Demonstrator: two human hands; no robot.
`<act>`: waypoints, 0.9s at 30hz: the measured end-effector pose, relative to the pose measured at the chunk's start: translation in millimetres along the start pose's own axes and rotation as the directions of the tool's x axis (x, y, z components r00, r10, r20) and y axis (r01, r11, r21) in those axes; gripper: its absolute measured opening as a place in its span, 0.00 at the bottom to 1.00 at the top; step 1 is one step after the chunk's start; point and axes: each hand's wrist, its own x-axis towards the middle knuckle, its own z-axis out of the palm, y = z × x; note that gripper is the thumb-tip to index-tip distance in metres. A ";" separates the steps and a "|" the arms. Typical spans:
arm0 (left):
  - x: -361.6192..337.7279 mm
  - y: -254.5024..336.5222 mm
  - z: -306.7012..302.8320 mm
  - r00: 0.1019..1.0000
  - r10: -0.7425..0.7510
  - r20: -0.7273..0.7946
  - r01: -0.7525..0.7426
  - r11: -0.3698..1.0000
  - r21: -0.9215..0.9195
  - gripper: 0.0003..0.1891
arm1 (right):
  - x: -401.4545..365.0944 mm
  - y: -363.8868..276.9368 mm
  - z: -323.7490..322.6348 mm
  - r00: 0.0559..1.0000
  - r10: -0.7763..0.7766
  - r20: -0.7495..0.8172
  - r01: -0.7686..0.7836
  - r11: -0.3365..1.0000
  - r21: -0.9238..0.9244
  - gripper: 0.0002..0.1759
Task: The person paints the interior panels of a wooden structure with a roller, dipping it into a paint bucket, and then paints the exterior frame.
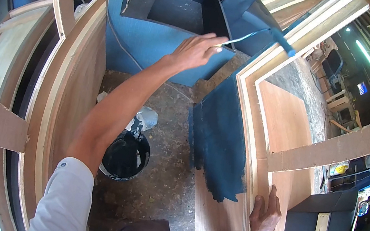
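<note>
Blue paint roller (283,43) tight in the curled left hand (196,51), right hand (264,217) loosely spread against wooden frame (254,122).

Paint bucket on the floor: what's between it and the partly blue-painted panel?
Only stained floor lies between the paint bucket and the partly painted plywood panel; the head view shows nothing standing there.
</note>
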 end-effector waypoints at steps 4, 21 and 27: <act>-41.4 -14.6 14.2 0.999 -0.005 0.035 0.006 0.999 -0.040 0.19 | 0.3 3.3 2.2 1.000 -0.011 -0.008 0.011 1.000 0.001 0.29; 4.3 21.1 3.1 0.992 -0.127 0.002 0.127 0.990 -0.056 0.18 | -0.5 6.1 3.2 0.998 -0.029 -0.049 0.028 1.000 -0.009 0.28; 77.4 43.0 -20.6 0.992 -0.042 -0.121 0.044 0.999 0.016 0.18 | -0.3 4.7 1.2 0.999 -0.013 -0.037 0.013 1.000 -0.004 0.28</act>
